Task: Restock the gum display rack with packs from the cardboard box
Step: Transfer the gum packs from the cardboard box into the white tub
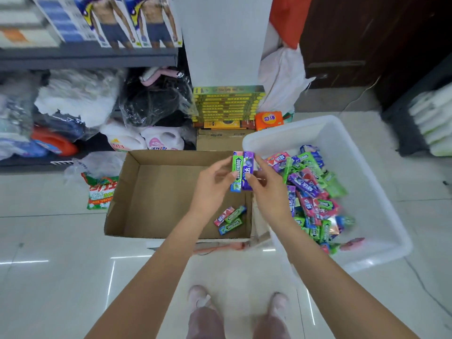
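Both hands are meeting above the right rear corner of the open brown cardboard box (pixel 159 194) sitting on the glossy pale tile floor (pixel 61 241). The left hand (pixel 211 185) is pinching a green Doublemint gum pack (pixel 236 173) between thumb and fingers, holding it upright. The right hand (pixel 270 189) is pinching a purple gum pack (pixel 248 172) the same way, and the two packs are touching side by side; a pink edge is showing behind their tops, too hidden to identify.

Three loose gum packs (pixel 230 220), one pink and two green, are lying on the box floor near its front right corner.

Just right of the box, touching it, a white translucent plastic bin (pixel 362 133) is holding a jumbled heap of green, purple and pink gum packs (pixel 310 192).

Behind the box, a stack of yellow flat cartons (pixel 227 104) is standing against a white pillar (pixel 222 40). The person's two feet in pale shoes (pixel 199 298) are showing at the bottom edge.
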A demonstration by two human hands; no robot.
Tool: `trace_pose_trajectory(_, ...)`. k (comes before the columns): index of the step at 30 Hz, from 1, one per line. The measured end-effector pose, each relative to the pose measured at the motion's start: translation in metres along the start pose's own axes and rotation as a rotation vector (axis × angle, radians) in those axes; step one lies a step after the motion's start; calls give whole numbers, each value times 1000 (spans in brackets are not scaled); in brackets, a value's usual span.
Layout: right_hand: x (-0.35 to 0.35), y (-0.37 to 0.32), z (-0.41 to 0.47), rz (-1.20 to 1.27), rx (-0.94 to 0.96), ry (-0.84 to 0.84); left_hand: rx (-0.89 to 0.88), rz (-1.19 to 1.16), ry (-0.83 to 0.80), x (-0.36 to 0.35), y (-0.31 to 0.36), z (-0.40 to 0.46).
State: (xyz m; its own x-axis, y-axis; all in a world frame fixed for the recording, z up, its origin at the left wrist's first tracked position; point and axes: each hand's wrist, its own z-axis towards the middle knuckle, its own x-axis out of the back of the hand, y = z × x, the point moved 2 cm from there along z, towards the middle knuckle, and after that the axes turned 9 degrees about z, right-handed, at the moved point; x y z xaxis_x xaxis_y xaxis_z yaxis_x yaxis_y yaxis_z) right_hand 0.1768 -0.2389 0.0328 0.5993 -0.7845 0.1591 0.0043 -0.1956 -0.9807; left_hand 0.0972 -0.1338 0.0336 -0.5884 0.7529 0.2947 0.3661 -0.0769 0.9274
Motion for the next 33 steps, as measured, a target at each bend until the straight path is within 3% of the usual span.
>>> trace_pose_trajectory(8, 124, 32, -10, -200, -94, -16, 94, 221, -40, -126, 30, -21)
trace_pose_trajectory(15, 158, 52, -10, -322, -145, -143, 87, 530, 9, -174, 36, -26)
trace_pose_trajectory(19, 164, 47, -13, -426, -71, -157, 51, 672, 69, -163, 28, -37)
trace_pose_trajectory(24, 148, 26, -18, -389, 2, -210, 18, 604, 189, -128, 17, -53)
trace_pose_trajectory(28, 107, 13, -24, -350, 31, -297, 66, 598, 279, -84, -1, -58)
trace_pose_trajectory(33, 33, 8, -32, -359, 74, -380, 186, 663, 250, -16, -41, -53)
